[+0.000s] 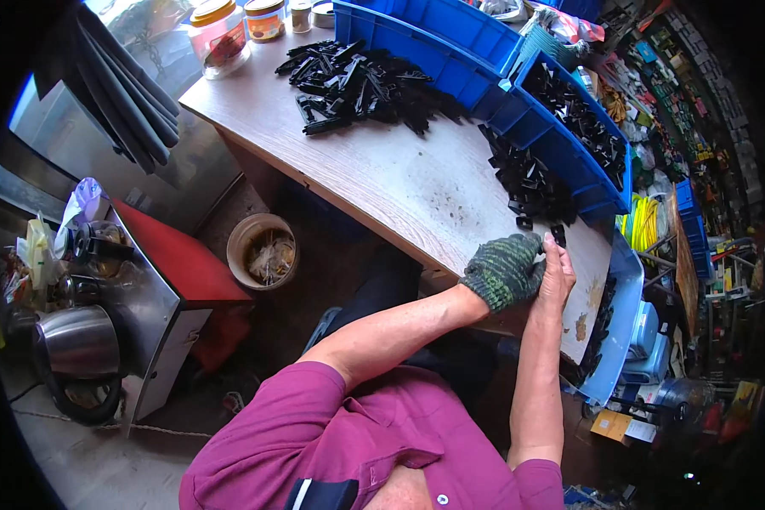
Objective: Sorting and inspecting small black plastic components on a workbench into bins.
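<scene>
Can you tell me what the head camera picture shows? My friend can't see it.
A gloved left hand and bare right hand meet around a small black part over a wooden table. Black plastic pieces are heaped beside blue bins.

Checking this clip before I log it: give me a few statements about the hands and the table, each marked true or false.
1. The left hand wears a knitted green glove. True.
2. The right hand is gloved too. False: it is bare.
3. The two hands are together at the near edge of the wooden table, by a small black part. True.
4. The black parts on the table lie in one single heap. False: there is a pile of long black pieces further along the table and a second pile of small black parts near the hands.
5. The bins along the far side of the table are red. False: they are blue.
</scene>
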The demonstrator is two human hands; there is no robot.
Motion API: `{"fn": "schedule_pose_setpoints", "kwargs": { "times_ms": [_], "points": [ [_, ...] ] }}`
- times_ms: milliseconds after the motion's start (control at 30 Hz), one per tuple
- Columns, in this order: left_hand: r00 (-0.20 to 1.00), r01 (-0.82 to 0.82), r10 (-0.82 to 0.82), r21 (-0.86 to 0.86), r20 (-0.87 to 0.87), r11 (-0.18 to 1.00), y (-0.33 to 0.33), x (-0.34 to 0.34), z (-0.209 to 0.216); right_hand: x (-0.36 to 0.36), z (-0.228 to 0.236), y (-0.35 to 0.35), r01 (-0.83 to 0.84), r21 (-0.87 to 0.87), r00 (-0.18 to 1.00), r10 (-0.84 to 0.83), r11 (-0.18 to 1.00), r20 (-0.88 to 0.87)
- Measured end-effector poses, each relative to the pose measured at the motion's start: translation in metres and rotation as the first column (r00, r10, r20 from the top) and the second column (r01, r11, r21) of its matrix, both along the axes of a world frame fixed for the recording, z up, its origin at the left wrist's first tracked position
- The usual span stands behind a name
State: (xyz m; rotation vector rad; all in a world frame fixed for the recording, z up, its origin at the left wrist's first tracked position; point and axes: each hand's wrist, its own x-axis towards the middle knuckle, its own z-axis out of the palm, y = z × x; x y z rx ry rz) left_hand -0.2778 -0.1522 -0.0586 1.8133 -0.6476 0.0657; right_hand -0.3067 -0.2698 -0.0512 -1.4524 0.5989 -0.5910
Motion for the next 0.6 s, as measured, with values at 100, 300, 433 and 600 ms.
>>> {"fn": "schedule_pose_setpoints", "kwargs": {
  "times_ms": [100, 300, 433, 600],
  "points": [
    [0.996, -0.046, 0.047, -0.012, 0.076, 0.999, 0.003, 0.000, 0.002, -0.003, 0.000, 0.003, -0.049, 0.044, 0.999, 0.049, 0.998, -0.010],
    [0.988, 0.006, -0.025, 0.121, 0.153, 0.993, 0.006, 0.000, -0.004, -0.003, -0.011, -0.002, -0.115, 0.048, 0.993, 0.113, 0.992, 0.047],
    [0.970, 0.035, -0.067, 0.138, 0.234, 0.990, 0.008, 0.005, -0.012, -0.006, -0.017, -0.008, -0.154, 0.065, 0.985, 0.148, 0.986, 0.087],
    [0.981, 0.014, -0.038, 0.128, 0.190, 0.992, 0.017, 0.004, -0.011, -0.009, -0.002, 0.002, -0.186, 0.048, 0.982, 0.188, 0.981, -0.031]
  ]
}}
